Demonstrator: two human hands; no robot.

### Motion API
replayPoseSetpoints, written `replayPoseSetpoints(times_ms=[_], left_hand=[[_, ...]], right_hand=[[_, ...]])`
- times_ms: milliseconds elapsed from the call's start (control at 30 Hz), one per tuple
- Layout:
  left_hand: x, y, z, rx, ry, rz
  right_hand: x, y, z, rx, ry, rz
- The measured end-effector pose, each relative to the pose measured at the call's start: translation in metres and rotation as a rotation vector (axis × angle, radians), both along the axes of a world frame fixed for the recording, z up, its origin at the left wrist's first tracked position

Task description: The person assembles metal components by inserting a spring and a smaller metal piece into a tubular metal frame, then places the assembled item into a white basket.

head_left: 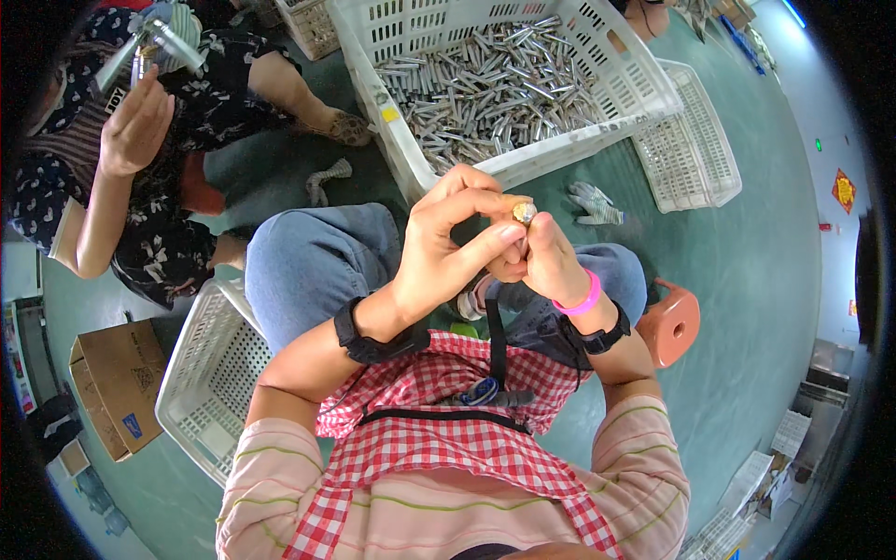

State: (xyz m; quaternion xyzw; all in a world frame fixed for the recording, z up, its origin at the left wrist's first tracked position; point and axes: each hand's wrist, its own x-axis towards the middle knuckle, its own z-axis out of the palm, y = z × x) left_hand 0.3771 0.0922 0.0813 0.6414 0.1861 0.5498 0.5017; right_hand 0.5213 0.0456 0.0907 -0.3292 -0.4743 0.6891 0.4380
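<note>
In front of my knees, my left hand [457,229] pinches a small metal piece [525,214] with a brass-coloured rim and a silvery end between thumb and forefinger. My right hand [551,254] is closed around the same piece from the other side, its fingers partly hidden behind my left thumb. Most of the piece's length is covered by the fingers. Just beyond my hands stands a white plastic crate [597,145] holding a heap of silvery metal tubes [495,89].
A white basket [695,140] stands right of the crate, near a grey glove [597,205] on the floor. Another white basket [210,373] and a cardboard box [121,383] are at left. An orange stool [670,325] is at right. A co-worker's hand [135,126] holds metal parts.
</note>
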Motion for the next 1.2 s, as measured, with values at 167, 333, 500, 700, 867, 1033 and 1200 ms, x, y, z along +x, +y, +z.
replayPoseSetpoints(times_ms=[167,333,500,700,867,1033,1200], left_hand=[[0.000,0.006,-0.002,-0.038,0.026,-0.106],[-0.002,0.006,-0.001,-0.091,0.032,-0.215],[0.002,0.006,-0.005,-0.026,0.020,-0.096],[0.000,0.004,-0.003,-0.052,0.073,-0.170],[-0.002,0.005,0.000,-0.015,0.113,-0.129],[-0.001,0.005,0.002,-0.050,0.049,-0.186],[-0.005,0.006,0.003,-0.080,-0.003,-0.224]], right_hand=[[0.003,0.001,-0.001,-0.028,-0.018,0.006],[0.006,0.001,-0.005,0.008,-0.029,0.047],[-0.003,-0.001,-0.001,-0.142,0.075,-0.025],[0.005,0.008,-0.022,-0.028,0.464,0.248],[-0.004,0.004,-0.001,-0.051,0.179,0.068],[0.007,0.004,-0.009,-0.042,0.118,0.042],[0.000,0.004,0.001,0.030,-0.002,0.032]])
